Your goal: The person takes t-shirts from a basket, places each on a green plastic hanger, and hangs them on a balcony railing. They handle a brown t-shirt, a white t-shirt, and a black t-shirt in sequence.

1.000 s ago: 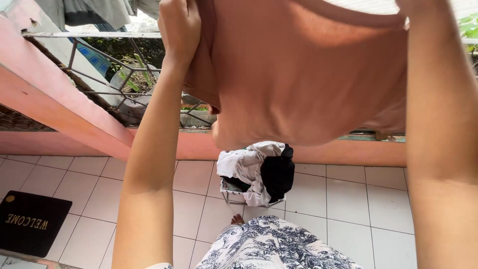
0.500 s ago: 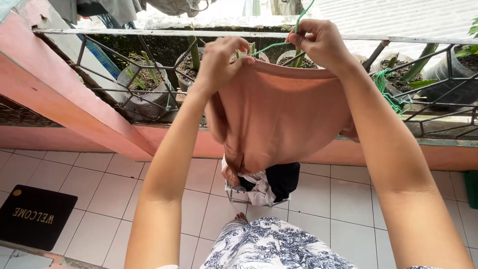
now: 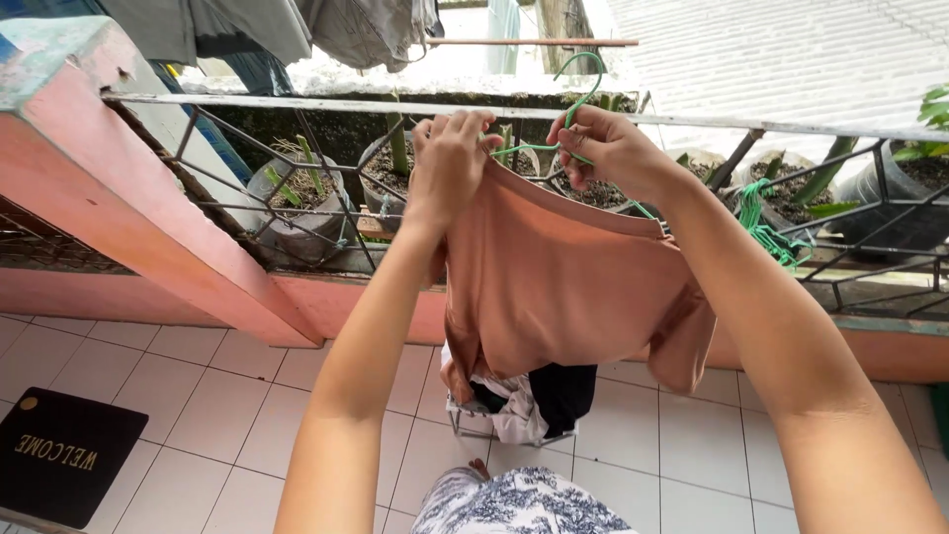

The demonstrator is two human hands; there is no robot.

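Hands (image 3: 450, 163) and (image 3: 603, 143) apparently pinch salmon shirt (image 3: 563, 287) onto green hanger (image 3: 568, 114).

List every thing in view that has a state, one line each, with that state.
Salmon-pink cotton shirt: on the hanger, hanging unfolded.
Green wire hanger: inside the shirt's neck, hook free.
Left hand: fingers pinching the shirt's neck.
Right hand: gripping hanger and shirt.
Laundry basket: on the tiles, holding clothes.
Black doormat: flat.

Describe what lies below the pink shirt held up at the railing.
Under the shirt a laundry basket stands on the tiled floor, with white and black clothes showing. Its upper part and anything deeper inside are covered.
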